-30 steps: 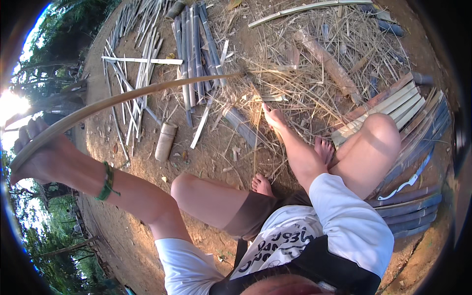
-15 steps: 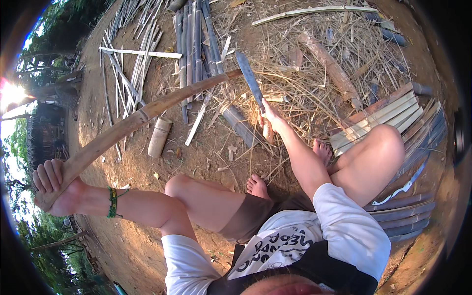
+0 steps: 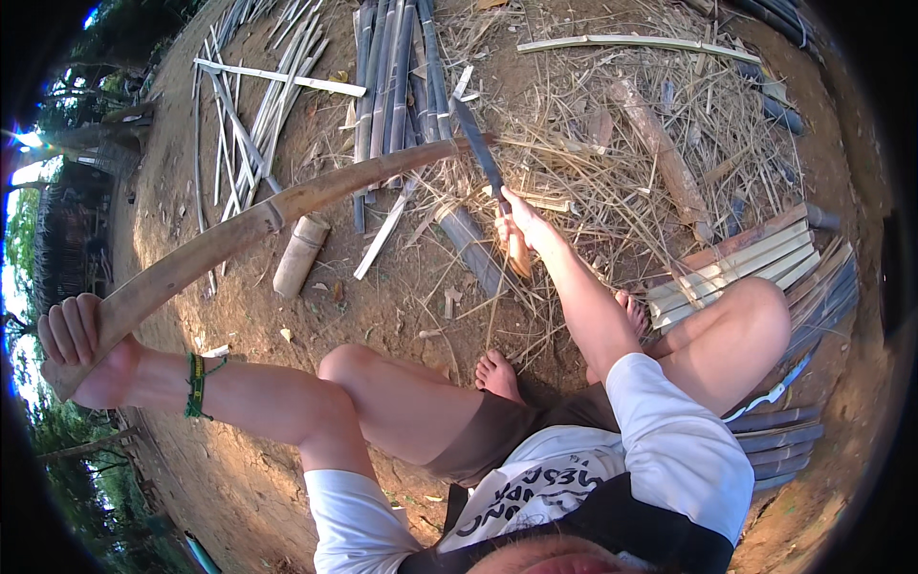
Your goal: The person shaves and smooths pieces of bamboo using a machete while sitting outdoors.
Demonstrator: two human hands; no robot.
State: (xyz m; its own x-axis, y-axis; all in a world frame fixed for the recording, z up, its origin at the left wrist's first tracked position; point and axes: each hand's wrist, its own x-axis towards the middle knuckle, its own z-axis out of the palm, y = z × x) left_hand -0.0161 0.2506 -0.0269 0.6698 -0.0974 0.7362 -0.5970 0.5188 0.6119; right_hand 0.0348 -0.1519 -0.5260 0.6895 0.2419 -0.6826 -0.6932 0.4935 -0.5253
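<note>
While a long, curved bamboo strip [image 3: 273, 212] spans from the left edge to the upper middle of the frame, the left hand [image 3: 84, 346] wraps its fingers around the wide end at far left. Right of centre, the right hand [image 3: 524, 228] has its fingers closed around the handle of a dark knife [image 3: 478, 143], blade pointing up. Blade and narrow strip end cross; whether they touch is hard to tell. Brown soil [image 3: 253, 330] stretches between strip and left forearm [image 3: 258, 397], with a bamboo section [image 3: 302, 258] along its upper side. Dry shavings [image 3: 622, 177] cover the upper right; dark poles [image 3: 394, 96] lie at upper centre, split slats [image 3: 732, 263] toward the right edge.
</note>
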